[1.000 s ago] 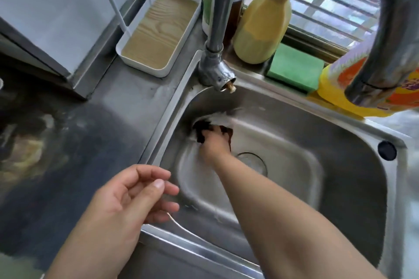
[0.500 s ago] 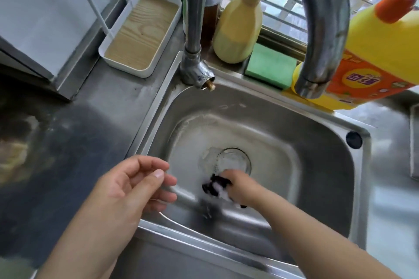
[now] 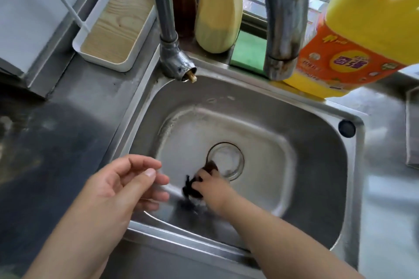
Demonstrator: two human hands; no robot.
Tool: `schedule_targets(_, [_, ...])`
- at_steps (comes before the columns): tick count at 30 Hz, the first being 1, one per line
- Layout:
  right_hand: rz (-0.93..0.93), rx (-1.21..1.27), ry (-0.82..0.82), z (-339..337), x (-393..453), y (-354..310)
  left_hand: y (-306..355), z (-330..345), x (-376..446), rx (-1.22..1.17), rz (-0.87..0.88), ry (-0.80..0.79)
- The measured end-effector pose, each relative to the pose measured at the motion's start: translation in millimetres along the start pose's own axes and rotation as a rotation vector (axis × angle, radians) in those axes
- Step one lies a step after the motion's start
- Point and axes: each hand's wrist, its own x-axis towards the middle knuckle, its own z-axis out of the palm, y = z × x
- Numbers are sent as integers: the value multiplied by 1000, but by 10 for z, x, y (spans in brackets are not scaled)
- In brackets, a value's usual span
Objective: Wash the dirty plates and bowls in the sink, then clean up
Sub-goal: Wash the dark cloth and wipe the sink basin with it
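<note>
Right hand (image 3: pixel 213 190) down in the sink (image 3: pixel 317 165), fingers clenched on a dark scrubber (image 3: pixel 192 186) pressed to the basin floor just beside the drain (image 3: pixel 226 161). Left hand (image 3: pixel 118 186) above the sink's near-left rim, fingers loosely curled and parted, holding nothing. Scrubber dark, ragged, blurred at its edges. Basin steel, wet, with no plates or bowls visible. White tray (image 3: pixel 115 27) with wood-grain base on the counter, nothing in it. Behind the rim: cream bottle (image 3: pixel 217 13), green sponge (image 3: pixel 248 51), yellow detergent bottle (image 3: pixel 353 36).

Right hand (image 3: pixel 215 190) and scrubber (image 3: pixel 192 188) now beside drain (image 3: pixel 225 161).
</note>
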Motion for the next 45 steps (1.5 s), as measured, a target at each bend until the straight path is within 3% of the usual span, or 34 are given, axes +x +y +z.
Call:
schedule_targets(3, [86,83,-166,117,-345,327,45,22,-4,19,11,-2])
schedule_targets(6, [300,433,-236,55,-564,540,73,60,47,52,-24,-9])
schedule_targets(10, [577,1131,7,-361,-743,540,198,213,269,62,-47,10])
schedule_targets(14, [520,1908,306,-730,-777,336,385,543,779,70,-21,-6])
schedule_targets(17, [450,2205,431,-892,-803,189,483,768,1161,67,-41,-32])
schedule_targets(26, [403,2495,519,-952,-892,-8,461,833,1672,-1,-167,4])
schedule_targets(31, [380,2520,514,-968,-847,-73,315,838,1628,-22,-6,102])
schedule_targets(34, [331,2517,548,-1016,-835,-81,289,789,1616,43,50,76])
schedule_targets(38, [339,2468,600,-1041,-791,-84,246,742,1385,248,98,-39])
schedule_targets(41, [329,2460,691,-1080,-738,-83,80,771,990,362,210,-325])
schedule_targets(43, [291,2430,737,-1113,-726,-69,-13,814,791,370,153,-528])
schedule_targets(45, [272,2393,744,-1119,-741,-48,-91,836,758,425,150,-559])
